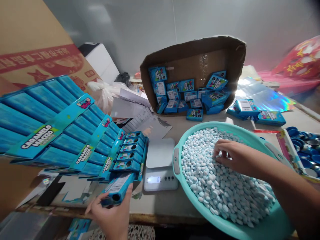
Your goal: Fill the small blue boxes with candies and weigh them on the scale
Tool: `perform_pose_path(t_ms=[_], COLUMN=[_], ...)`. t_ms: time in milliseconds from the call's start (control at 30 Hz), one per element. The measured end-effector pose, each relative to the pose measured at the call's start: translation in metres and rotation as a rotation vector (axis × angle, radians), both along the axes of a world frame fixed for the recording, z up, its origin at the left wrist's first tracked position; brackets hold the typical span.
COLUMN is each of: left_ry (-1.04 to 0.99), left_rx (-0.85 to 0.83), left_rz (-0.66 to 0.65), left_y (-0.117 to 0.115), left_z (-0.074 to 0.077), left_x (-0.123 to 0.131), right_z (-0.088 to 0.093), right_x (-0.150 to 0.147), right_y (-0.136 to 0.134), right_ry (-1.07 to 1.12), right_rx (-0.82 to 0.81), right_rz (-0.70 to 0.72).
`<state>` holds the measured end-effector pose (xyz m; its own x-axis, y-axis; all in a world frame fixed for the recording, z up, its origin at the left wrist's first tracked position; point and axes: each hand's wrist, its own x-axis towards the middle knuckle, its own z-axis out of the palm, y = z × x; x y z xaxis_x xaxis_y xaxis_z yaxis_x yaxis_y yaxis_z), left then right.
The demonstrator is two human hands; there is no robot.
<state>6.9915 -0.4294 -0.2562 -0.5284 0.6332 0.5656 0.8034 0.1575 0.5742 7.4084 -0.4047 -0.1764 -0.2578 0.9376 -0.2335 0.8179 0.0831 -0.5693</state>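
Observation:
My left hand (110, 206) grips a small blue candy box (118, 188) by its sides, at the front end of a display tray (142, 163) with a row of like boxes. A dark round hole shows in the end of the held box. My right hand (228, 155) reaches into a turquoise basin (191, 196), its fingers curled down at the surface of many pale blue and white candies (225, 196). Whether candies are between those fingers is hidden. Between my hands lies a white digital scale (160, 155) with its display lit.
Stacked display trays (62, 126) of blue boxes rise at left. Behind the basin a cardboard box (200, 63) on its side holds several blue boxes. More blue boxes (257, 113) and a tray of blue caps (305, 150) are at right. Papers (140, 118) lie behind the scale.

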Motion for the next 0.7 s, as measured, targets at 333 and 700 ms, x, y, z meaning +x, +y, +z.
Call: perform_pose_path(t_ms=[333,700], left_ry=[0.308,0.235], left_rx=[0.0,-0.322], left_rz=[-0.114,-0.216], left_y=[0.001,0.032], left_z=[0.001,0.005], left_x=[-0.007,0.015], right_z=[0.0,-0.005], right_x=[-0.001,0.002], right_y=[0.0,0.0], right_ry=[0.008,0.016], right_rx=[-0.02,0.019], right_rz=[-0.022,-0.012])
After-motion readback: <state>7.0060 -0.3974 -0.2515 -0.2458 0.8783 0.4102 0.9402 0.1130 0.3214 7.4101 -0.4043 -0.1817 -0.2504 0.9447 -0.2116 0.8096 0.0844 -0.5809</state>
